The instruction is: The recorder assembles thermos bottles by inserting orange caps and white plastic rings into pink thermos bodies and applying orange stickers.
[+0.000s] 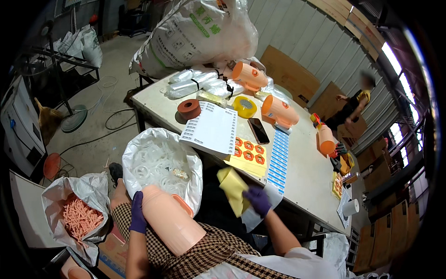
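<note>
A large peach plastic jug (169, 223) with an orange-edged handle lies tilted across my lap. My left hand (138, 215), in a purple glove, is wrapped round its upper left side. To the right of it, my purple-gloved right hand (259, 201) grips a curled sheet of yellow paper (232, 189) at the table's near edge. On the table (297, 174) just beyond lie yellow sticker sheets with round red labels (248, 152) and a long strip of blue-and-white labels (278, 160). The right fingertips are partly hidden by the paper.
Beyond my left hand stands a white sack (195, 186) of clear plastic rings; a bag of pink strips (82, 218) is at left. The table bears white label sheets (211, 128), a phone (258, 130), tape rolls (244, 107) and more peach jugs (279, 110). A person (355, 107) stands far right.
</note>
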A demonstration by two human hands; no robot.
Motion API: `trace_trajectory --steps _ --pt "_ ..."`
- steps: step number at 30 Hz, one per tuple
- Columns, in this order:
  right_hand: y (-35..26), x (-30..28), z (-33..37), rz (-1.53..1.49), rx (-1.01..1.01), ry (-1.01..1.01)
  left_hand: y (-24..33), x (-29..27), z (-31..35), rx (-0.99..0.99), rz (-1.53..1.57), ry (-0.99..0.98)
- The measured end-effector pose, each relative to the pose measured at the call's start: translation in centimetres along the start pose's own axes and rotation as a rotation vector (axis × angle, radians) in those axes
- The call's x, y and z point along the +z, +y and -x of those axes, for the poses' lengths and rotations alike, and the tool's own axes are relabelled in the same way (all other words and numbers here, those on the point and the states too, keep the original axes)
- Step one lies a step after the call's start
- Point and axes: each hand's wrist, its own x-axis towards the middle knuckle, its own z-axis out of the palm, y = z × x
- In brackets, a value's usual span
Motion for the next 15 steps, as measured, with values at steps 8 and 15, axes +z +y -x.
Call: trace_trajectory --steps 8,15 --pt "20.1 0.9 -4.8 -0.459 0.502 0.361 2.3 12.0 3.0 0.266 -0.353 -0.266" --pt "11.1 8.4 -0.3 0.200 -0.020 0.356 2.7 10.2 2.7 0.235 -0.515 -0.243"
